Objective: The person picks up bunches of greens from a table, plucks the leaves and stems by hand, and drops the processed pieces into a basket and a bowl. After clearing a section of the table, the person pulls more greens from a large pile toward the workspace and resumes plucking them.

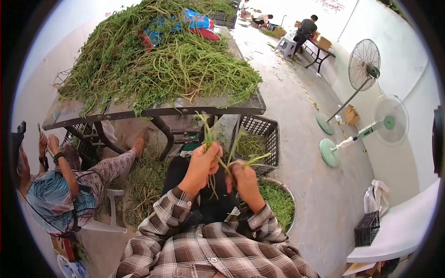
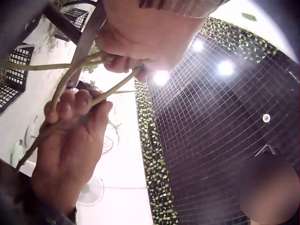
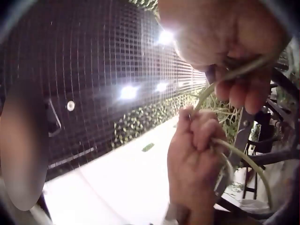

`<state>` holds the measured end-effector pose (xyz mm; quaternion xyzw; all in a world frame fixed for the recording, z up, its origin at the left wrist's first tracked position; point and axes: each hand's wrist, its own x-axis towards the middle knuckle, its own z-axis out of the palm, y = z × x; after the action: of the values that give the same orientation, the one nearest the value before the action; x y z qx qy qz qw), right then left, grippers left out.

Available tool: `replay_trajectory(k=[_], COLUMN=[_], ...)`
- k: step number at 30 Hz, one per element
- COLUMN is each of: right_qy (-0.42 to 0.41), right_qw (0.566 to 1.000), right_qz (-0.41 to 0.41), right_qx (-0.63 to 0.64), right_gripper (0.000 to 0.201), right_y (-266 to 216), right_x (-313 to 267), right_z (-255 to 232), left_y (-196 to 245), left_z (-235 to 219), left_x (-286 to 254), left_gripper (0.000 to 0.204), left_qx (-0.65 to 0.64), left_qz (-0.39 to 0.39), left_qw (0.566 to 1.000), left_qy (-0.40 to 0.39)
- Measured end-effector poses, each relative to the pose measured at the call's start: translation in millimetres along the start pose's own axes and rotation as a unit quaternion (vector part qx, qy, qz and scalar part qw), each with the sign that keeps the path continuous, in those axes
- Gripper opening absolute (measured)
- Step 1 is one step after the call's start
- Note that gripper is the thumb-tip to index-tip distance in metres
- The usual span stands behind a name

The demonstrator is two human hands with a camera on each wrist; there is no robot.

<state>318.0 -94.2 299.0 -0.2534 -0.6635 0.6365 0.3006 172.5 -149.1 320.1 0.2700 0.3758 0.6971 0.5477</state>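
My left hand [image 1: 202,164] pinches a few long green plant stems [image 1: 205,124] between thumb and fingers, in front of my lap. Close to its right, my right hand [image 1: 245,184] has its fingers curled round more stems, their ends sticking out to the upper right. In the left wrist view a stem [image 2: 117,86] spans the gap between both hands, and the right hand's fingers [image 2: 80,101] close on it. The right wrist view also shows a bent stem [image 3: 251,161] hanging from the left hand [image 3: 194,154].
Ahead, a table [image 1: 222,107] bears a big heap of leafy stems [image 1: 185,69]. A black crate [image 1: 273,129] holds stems; a round basin [image 1: 294,208] holds leafy greens [image 1: 276,201]. A seated person [image 1: 55,194] works at left. Two fans [image 1: 365,65] stand at right.
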Motion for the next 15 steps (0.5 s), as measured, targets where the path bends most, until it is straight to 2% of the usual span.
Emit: replay_trajectory(k=[1,2,5,7,8,10,12,14,15], right_qy=[0.025,0.036,0.053,0.153,0.148,0.233,0.319,0.256,0.248], right_qw=[0.994,0.993,0.99,0.976,0.977,0.949,0.908,0.908,0.908], right_qz=[0.009,-0.002,-0.007,-0.001,-0.012,-0.082,-0.06,-0.07,-0.08], right_qx=[0.109,0.116,0.131,0.154,0.152,0.198,0.265,0.325,0.327], right_gripper=[0.032,0.031,0.032,0.031,0.031,0.029,0.027,0.025,0.025], right_y=[1,0,-5,-16,-14,-7,-6,-8,-13], right_x=[3,6,9,5,6,6,-1,-18,-19], right_z=[-2,-7,-8,0,-5,-35,-70,-96,-92], left_y=[1,3,3,4,8,22,44,61,63], left_z=[-1,-1,0,-1,-2,-7,-27,-35,-34], left_x=[-3,-6,-16,-19,-22,-27,-30,-38,-40], left_gripper=[0.027,0.028,0.029,0.03,0.03,0.03,0.03,0.029,0.029], left_qx=[0.0,0.0,-0.01,-0.011,-0.01,-0.086,-0.107,-0.078,-0.077], left_qz=[0.011,0.023,0.042,0.065,0.077,0.177,0.235,0.27,0.282], left_qw=[1.0,0.999,0.998,0.996,0.995,0.97,0.949,0.943,0.94], left_qy=[0.022,0.044,0.045,0.061,0.057,0.145,0.179,0.179,0.174])
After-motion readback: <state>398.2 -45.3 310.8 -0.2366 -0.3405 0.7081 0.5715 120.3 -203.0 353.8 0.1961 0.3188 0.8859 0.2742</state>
